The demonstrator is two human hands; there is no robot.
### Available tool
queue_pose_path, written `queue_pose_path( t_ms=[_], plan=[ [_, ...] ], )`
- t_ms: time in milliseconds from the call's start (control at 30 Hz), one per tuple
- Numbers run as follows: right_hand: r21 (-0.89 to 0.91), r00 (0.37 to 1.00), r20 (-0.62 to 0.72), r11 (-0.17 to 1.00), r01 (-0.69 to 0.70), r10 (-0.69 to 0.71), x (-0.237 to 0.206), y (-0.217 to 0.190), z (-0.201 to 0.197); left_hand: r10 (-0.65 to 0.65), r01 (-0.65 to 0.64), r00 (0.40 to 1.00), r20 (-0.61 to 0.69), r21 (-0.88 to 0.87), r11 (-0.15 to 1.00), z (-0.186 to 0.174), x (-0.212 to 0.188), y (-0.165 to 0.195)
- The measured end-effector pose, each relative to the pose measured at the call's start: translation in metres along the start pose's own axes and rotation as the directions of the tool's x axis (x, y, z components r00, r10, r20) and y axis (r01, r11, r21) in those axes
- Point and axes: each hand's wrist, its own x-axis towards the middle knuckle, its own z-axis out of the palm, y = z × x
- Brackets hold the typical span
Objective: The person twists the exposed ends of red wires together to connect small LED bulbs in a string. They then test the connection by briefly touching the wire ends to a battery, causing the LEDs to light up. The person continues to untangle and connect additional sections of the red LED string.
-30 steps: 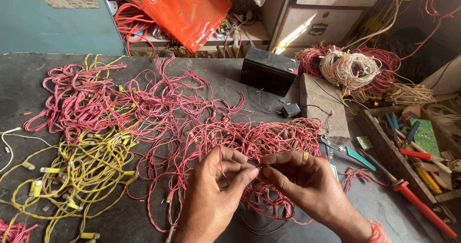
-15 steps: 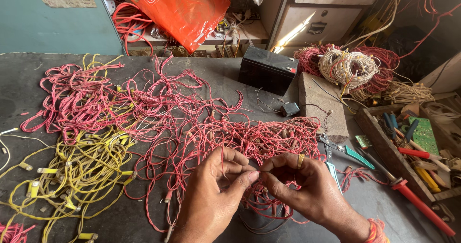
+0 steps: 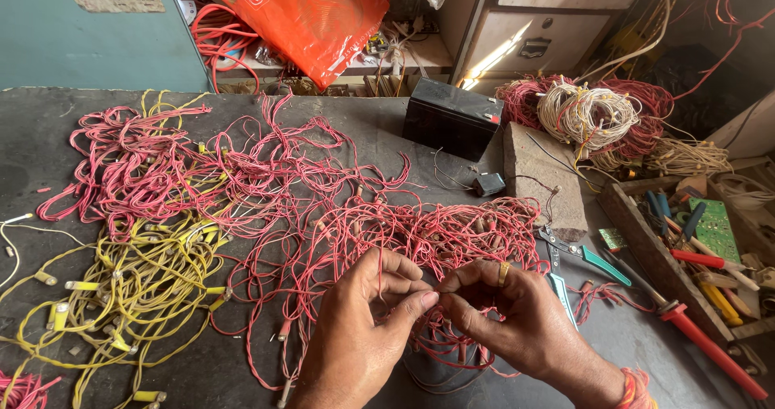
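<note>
Both hands closed down to fingertip pinches, meeting tip to tip low in the middle of the view. Left hand (image 3: 363, 328): thumb and forefinger pressed together on a red strand (image 3: 406, 286), other fingers curled loosely. Right hand (image 3: 517, 320), with a gold ring (image 3: 503, 273) on it: pinched on the same strand, right against the left fingertips. Too small to tell exactly what sits at the meeting point, whether bare end or a little part.

Directly behind and under the grip, spreading away and leftward: the red tangle (image 3: 307, 191) that the strand belongs to. Farther left of the grip: a yellow tangle (image 3: 137, 280) with small sleeves on its ends. Just right of the right hand: teal-handled cutters (image 3: 581, 255). Beyond those: a stone block (image 3: 541, 175) and a black battery (image 3: 452, 122). Far right: a wooden tray (image 3: 617, 207) of tools, with a red-handled screwdriver (image 3: 710, 348) beside it. All on a dark table (image 3: 48, 134).

Step in hand, judging by the pose: fine work on one strand's end, probably twisting or joining. Called for next, as a judgement: firm hold with both pinches, small rolling finger motion, and the strand kept clear of its neighbours.
</note>
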Motion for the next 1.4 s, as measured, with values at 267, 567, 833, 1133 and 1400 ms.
queue_pose_path(
  t_ms=[267, 567, 833, 1133, 1400],
  plan=[
    [0.034, 1.0, 0.003, 0.999, 0.018, -0.018, 0.001, 0.003, 0.002, 0.06, -0.059, 0.998, -0.02, 0.027, 0.998, 0.001, 0.0, -0.001],
    [0.186, 0.983, 0.136, 0.972, -0.144, 0.12, 0.001, -0.006, -0.016, 0.057, -0.057, 0.998, -0.007, -0.092, 0.994, 0.002, 0.0, -0.003],
    [0.284, 0.982, 0.095, 0.941, -0.186, 0.166, 0.002, -0.009, -0.02, 0.104, -0.108, 0.994, -0.032, -0.165, 0.98, 0.003, 0.003, -0.009],
    [0.356, 0.989, 0.061, 0.922, -0.151, 0.138, 0.003, 0.003, -0.015, 0.102, -0.108, 0.993, -0.067, -0.103, 0.989, 0.005, 0.003, -0.012],
    [0.506, 0.985, 0.105, 0.845, -0.173, 0.139, 0.003, 0.007, -0.012, 0.009, -0.012, 0.997, -0.075, -0.039, 0.999, 0.001, 0.002, -0.007]
  ],
)
